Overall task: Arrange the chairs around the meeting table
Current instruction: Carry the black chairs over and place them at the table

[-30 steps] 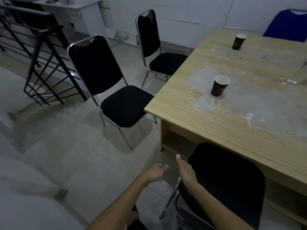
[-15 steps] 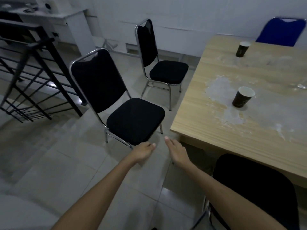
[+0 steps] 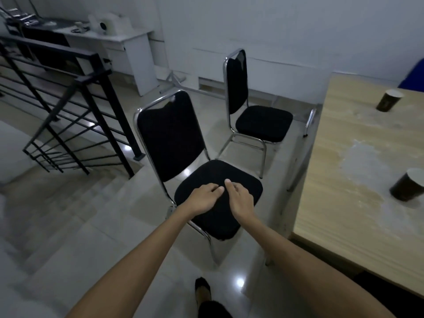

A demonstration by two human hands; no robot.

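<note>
We find both hands extended over the seat of the nearer black chair (image 3: 195, 161). A second ago they hung low beside another chair at the table's near edge; half a second ago they were short of this seat's front corner. They have since closed the gap, and the view has swung toward the chair, so we judge that the person has left the earlier chair and is now addressing this one.

The left hand (image 3: 203, 198) lies at about 6 o'clock on the seat cushion, fingers loosely curled and drawn together, gripping nothing. The right hand (image 3: 239, 198) sits just beside it at 5 o'clock, its fingers relaxed and slightly bent, likewise empty. We cannot tell whether either palm touches the cushion or hovers just above it.

The chair stands at 12 o'clock from the person, angled, its seat pointing toward the meeting table (image 3: 358, 180) at 3 o'clock but clear of the table's edge. A second black chair (image 3: 252, 111) stands beyond it at 1 o'clock, also pulled out. A blue chair (image 3: 413, 76) shows at the far end. Two paper cups (image 3: 407, 185) rest on the tabletop.

Our judgement: no grip is yet taken; two chairs on this side remain to be placed.
</note>
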